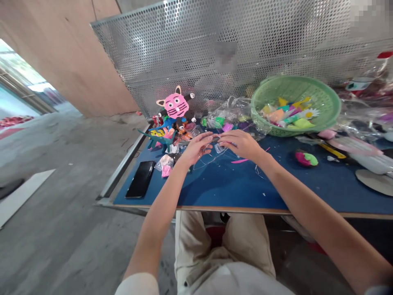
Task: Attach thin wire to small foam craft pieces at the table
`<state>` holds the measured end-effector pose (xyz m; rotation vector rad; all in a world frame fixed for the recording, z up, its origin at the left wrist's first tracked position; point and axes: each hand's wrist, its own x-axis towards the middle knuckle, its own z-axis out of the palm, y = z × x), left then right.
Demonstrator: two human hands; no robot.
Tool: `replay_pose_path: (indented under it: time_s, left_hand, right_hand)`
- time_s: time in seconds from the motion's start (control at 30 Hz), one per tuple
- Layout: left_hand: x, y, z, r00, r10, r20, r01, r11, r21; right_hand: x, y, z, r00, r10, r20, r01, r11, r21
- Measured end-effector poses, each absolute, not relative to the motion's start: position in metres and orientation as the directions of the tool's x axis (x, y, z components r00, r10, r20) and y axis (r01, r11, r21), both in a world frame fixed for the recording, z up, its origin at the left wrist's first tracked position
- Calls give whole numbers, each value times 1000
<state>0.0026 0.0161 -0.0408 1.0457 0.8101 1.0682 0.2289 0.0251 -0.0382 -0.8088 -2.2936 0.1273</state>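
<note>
Over the blue tabletop (221, 188), my left hand (198, 148) and my right hand (240, 143) are close together, fingertips almost meeting. Both have their fingers bent and drawn in around something thin that I cannot make out. Thin pale strands (211, 160), like wire or line, curve out below the fingers. A pink flat strip (240, 161) lies just under my right hand. Left of my left hand are small clear bags with pink clay (166, 171). Behind it stands a pink cat-faced figure (176, 105) with black whiskers among colourful clay pieces (162, 139).
A green basket (334, 106) with colourful clay packs stands at the back right. A black phone (140, 179) lies at the left edge. Pink-and-green clay (306, 158), a yellow cutter (332, 151) and plastic bags are on the right. A perforated metal panel (190, 45) rises behind.
</note>
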Motion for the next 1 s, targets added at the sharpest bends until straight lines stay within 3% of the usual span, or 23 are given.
replay_pose_path:
  time_s: [0.1, 0.27, 0.37, 0.47, 0.57, 0.67, 0.87, 1.0]
  left_hand:
    - [2, 18, -39, 321, 947, -23, -295, 123, 947]
    - [-4, 26, -43, 23, 997, 67, -425, -51, 904]
    - [-3, 24, -42, 53, 994, 96, -513, -56, 857]
    - [2, 20, -41, 84, 983, 164, -568, -88, 819]
    - [2, 18, -40, -59, 967, 247, -626, -229, 745]
    - [-2, 19, -37, -150, 958, 243, -682, -278, 676]
    - [-7, 18, -30, -77, 977, 199, -737, -191, 649]
    - [-15, 21, -25, -6, 977, 214, -733, -150, 664]
  right_hand:
    - [238, 15, -31, -495, 614, 615, 517, 777, -359]
    - [246, 14, -19, -291, 628, 722, 522, 736, -431]
    - [242, 22, -19, -68, 645, 761, 535, 668, -518]
    - [239, 29, -27, 78, 700, 710, 549, 565, -616]
    - [239, 33, -39, 47, 752, 658, 608, 501, -616]
    - [240, 34, -47, -10, 799, 601, 657, 458, -598]
    - [240, 33, -52, -44, 897, 440, 633, 366, -682]
    - [243, 31, -52, -66, 925, 375, 732, 300, -612]
